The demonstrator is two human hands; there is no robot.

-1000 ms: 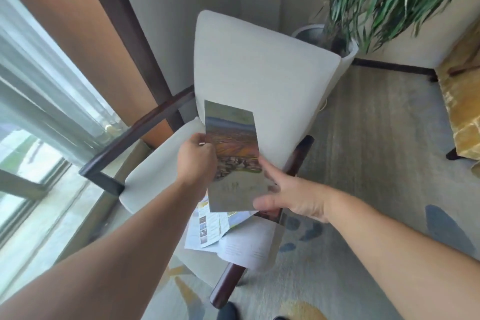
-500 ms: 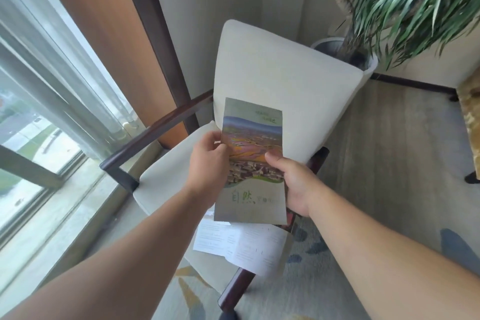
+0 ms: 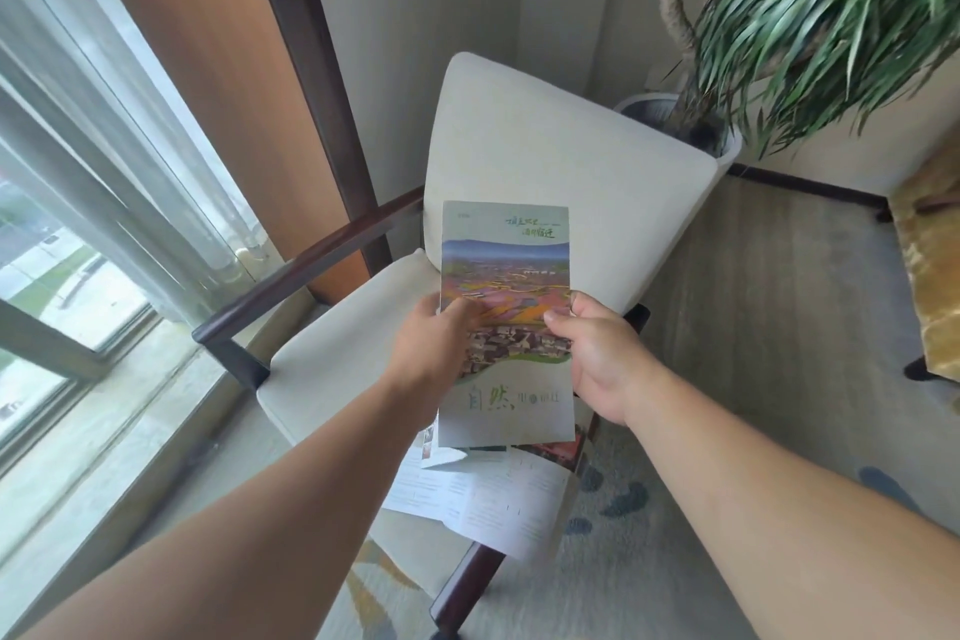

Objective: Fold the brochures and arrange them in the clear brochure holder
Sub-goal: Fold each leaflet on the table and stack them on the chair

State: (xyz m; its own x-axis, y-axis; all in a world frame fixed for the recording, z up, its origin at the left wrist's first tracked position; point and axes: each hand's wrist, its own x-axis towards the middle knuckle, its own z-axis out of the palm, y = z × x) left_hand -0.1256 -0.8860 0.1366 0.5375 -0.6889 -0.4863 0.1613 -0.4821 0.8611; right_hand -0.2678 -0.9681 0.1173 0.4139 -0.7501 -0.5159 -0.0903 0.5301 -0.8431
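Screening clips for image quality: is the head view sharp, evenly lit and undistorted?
Head view: the folded brochure is sharp, its large print readable; the window at left is overexposed; the plant leaves top right are soft and smeared; the wide-angle lens tilts the dark post.

Folded landscape-cover paper brochure, frame centre: top lettering too small to read. Left hand, right hand: fingers hidden behind it. White printed sheets below: upper part covered, print illegible. Green long-leaved plant, upper right: cropped by edges, blurred.
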